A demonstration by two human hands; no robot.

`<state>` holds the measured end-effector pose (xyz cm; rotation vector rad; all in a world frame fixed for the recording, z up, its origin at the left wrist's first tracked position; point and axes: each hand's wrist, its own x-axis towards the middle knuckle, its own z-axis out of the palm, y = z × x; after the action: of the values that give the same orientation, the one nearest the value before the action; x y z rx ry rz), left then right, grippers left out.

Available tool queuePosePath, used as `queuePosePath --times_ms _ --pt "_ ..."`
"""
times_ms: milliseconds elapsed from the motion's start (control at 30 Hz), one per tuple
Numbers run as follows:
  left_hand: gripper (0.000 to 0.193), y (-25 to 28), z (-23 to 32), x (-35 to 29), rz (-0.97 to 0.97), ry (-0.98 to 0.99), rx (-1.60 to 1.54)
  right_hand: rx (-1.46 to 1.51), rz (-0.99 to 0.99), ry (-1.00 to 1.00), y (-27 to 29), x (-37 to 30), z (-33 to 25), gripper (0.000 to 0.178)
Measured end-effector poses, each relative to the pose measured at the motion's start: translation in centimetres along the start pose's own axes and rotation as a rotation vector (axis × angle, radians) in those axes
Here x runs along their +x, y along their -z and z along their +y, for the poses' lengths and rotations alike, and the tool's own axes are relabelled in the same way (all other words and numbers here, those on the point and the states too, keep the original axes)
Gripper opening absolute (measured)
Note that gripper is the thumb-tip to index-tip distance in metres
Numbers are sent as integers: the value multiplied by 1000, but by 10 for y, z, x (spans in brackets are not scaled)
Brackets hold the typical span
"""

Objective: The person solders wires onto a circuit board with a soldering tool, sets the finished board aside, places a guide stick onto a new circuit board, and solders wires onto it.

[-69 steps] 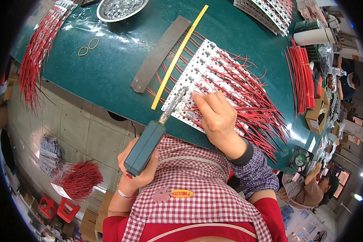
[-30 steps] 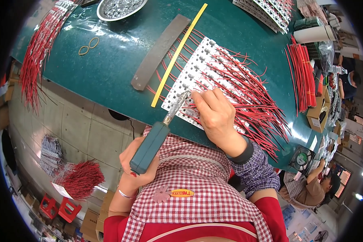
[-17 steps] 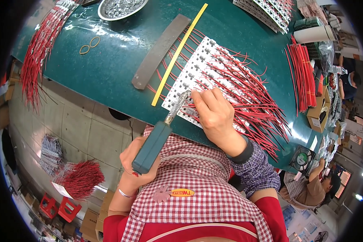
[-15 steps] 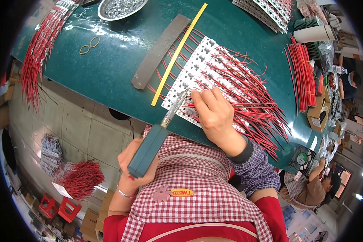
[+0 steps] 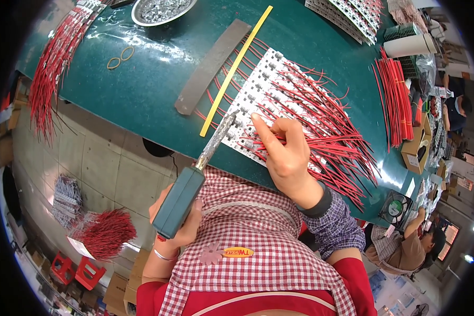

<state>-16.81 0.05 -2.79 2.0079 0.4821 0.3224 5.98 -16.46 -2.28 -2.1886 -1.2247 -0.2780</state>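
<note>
My left hand (image 5: 190, 225) is wrapped round the dark green handle of a soldering iron (image 5: 179, 201). Its silvery tip rests at or just above the lower left part of a white circuit board panel (image 5: 249, 90). Over the same panel is my right hand (image 5: 289, 163), index finger stretched toward the iron's tip and the other fingers curled. Red and black wires (image 5: 342, 152) fan out to the right across the panel, some running up to the curled fingers, whose contents are hidden. A yellow strip (image 5: 236, 71) and a brown-grey bar (image 5: 211, 68) lie across wires left of the panel.
A metal bowl of small shiny pieces (image 5: 160, 9) stands at the far edge. Two rubber bands (image 5: 120, 58) lie on the green table (image 5: 142, 95). Wired boards (image 5: 58, 68) hang over the left edge. Red wire bundles (image 5: 395, 100) and a small fan (image 5: 395, 208) are at right, near a co-worker.
The iron and my left hand have shifted slightly left and down. The right index finger has straightened and lifted away from the iron's tip.
</note>
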Motion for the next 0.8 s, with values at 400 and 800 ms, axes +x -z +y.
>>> queuePosePath --times_ms 400,800 --pt "24 -3 6 8 -2 -33 1 -13 -39 -7 -7 -4 -5 55" --pt "27 0 24 24 -76 8 -77 6 -50 -24 -11 -4 -9 45"
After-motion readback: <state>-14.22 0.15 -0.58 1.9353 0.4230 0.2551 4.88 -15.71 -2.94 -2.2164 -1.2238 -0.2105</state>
